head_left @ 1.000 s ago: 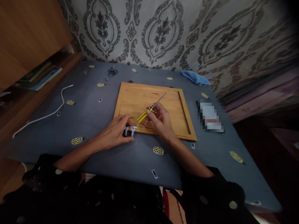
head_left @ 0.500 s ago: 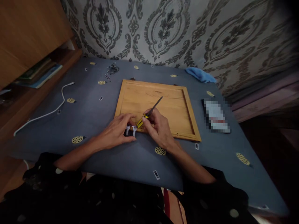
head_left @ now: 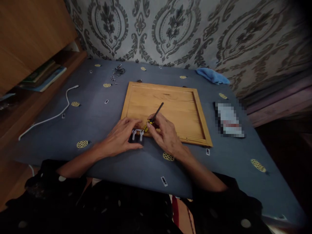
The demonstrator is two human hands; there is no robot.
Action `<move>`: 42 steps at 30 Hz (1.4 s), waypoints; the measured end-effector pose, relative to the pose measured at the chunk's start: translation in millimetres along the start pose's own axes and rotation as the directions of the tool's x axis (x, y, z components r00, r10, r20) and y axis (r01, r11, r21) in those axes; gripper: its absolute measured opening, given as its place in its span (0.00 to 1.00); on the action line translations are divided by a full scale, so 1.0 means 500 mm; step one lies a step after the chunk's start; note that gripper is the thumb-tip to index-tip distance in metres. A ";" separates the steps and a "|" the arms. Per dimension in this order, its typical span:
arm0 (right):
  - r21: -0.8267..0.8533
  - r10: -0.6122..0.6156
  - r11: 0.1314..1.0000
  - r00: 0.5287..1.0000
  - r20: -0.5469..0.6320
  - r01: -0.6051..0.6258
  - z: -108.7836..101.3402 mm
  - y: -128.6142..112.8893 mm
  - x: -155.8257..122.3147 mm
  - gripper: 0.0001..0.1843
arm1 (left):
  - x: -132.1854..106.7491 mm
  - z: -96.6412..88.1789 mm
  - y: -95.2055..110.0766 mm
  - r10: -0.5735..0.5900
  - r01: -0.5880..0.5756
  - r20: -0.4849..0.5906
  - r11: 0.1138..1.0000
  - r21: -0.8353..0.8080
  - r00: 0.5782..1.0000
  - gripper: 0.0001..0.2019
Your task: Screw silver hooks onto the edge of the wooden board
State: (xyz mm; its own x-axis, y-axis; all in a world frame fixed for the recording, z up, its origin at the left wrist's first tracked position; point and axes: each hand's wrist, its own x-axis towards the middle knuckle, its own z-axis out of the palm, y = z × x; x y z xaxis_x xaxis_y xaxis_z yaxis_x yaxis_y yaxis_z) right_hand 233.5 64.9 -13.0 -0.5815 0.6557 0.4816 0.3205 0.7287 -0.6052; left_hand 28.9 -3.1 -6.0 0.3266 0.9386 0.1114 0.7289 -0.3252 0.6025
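Observation:
A framed wooden panel (head_left: pixel 168 97) lies flat on the bed-like surface in front of me. At its near left edge sits a silver metal fitting (head_left: pixel 138 132), two-pronged, with a dark part beneath. My left hand (head_left: pixel 119 138) curls around this fitting, thumb on the near side and forefinger on the far side; the exact contact is hard to see. In my right hand (head_left: pixel 166 131) is a screwdriver (head_left: pixel 156 113), pinched between thumb and fingers. Its dark shaft points up and away over the panel, while the yellow-and-black handle end is beside the fitting.
Small loose metal pieces (head_left: pixel 118 72) lie at the back left. A white cable (head_left: pixel 57 114) runs along the left side, near shelves with books (head_left: pixel 44 76). A blue cloth (head_left: pixel 212 76) and a blurred-out packet (head_left: pixel 230 120) are on the right. Patterned fabric (head_left: pixel 141 29) rises behind.
The screwdriver has tilted a little, its shaft tip shifting left and slightly down. My left hand stays around the fitting. The view has shifted slightly.

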 end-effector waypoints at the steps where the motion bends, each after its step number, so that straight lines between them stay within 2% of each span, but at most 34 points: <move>1: 0.000 -0.001 1.000 1.000 0.001 0.001 0.000 0.000 0.000 0.04 | 0.001 0.001 0.000 0.006 -0.006 -0.001 1.000 -0.004 1.000 0.37; 16: 0.018 -0.013 1.000 1.000 0.025 0.013 -0.005 -0.003 -0.001 0.04 | 0.002 0.009 -0.003 -0.040 0.037 -0.055 0.998 -0.055 0.998 0.38; 32: 0.050 -0.017 0.999 0.999 0.037 0.016 -0.006 -0.004 -0.001 0.02 | 0.009 0.003 0.000 0.003 -0.003 0.001 1.000 -0.016 1.000 0.38; 42: 0.082 -0.016 0.997 1.000 0.023 0.014 -0.006 -0.004 -0.003 0.03 | 0.009 0.009 -0.007 -0.014 0.012 -0.035 0.998 -0.058 0.999 0.37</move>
State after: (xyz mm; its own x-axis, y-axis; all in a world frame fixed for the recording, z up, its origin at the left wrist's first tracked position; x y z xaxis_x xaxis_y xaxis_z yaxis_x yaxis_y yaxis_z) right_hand 236.2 63.1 -10.7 -0.6039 0.6392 0.4761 0.2502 0.7192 -0.6482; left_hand 30.4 1.8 -11.2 0.2951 0.9466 0.1300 0.6965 -0.3062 0.6490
